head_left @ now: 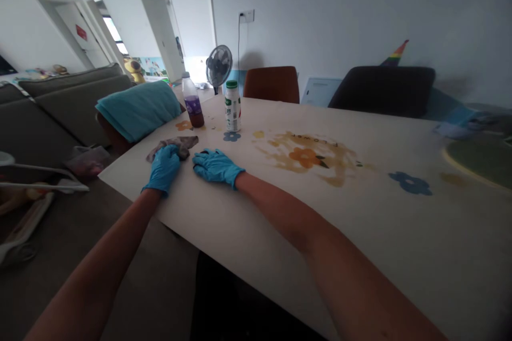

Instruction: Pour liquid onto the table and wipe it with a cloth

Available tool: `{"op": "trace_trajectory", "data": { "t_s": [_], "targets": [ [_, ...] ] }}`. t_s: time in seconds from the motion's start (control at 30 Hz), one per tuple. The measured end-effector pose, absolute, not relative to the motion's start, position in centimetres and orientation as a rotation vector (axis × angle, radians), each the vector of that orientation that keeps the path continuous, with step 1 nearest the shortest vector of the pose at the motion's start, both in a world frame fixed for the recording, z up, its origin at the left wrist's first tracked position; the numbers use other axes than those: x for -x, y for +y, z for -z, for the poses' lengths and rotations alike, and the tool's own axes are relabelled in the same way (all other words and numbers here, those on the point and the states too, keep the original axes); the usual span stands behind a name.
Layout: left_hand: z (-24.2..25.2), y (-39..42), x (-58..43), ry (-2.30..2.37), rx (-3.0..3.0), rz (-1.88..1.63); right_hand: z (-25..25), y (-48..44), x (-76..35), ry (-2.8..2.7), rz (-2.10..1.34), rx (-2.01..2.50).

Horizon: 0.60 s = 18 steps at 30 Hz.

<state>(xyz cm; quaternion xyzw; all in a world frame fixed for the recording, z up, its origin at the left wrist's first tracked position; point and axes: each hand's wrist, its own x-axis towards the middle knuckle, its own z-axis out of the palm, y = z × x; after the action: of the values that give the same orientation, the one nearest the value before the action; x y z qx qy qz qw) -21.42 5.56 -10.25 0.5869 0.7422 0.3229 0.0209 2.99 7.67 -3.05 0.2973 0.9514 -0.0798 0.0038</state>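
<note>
Both my hands wear blue gloves and rest at the left end of a table with a white flower-printed cover (264,218). My left hand (163,168) is closed on a crumpled greyish cloth (188,142), pressed against the tabletop. To its right, my right hand (216,166) lies on the cover with the fingers stretched out; dark marks show at its fingertips. Beyond the hands stand a clear bottle (192,104) with a purple label and dark liquid low inside, and a white bottle (232,107) with a green cap. Both bottles are upright.
A teal towel (140,106) hangs over a chair at the left corner. A brown chair (272,84) and a black chair (382,90) stand along the far side. A round green mat (486,157) lies at the right. Behind are a fan (219,65) and a grey sofa (76,96).
</note>
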Motion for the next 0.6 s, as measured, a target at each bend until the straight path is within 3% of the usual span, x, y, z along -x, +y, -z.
{"op": "trace_trajectory", "data": {
  "t_s": [0.3, 0.6],
  "targets": [
    [9.3, 4.9, 20.4, 2.399, -1.8, -0.94, 3.7, 2.1, -14.3, 2.961, 0.288, -0.836],
    [7.9, 3.8, 19.3, 2.359, -2.18, -0.761, 4.5, -3.8, -34.0, 2.915, 0.37, -1.204]
  ]
}}
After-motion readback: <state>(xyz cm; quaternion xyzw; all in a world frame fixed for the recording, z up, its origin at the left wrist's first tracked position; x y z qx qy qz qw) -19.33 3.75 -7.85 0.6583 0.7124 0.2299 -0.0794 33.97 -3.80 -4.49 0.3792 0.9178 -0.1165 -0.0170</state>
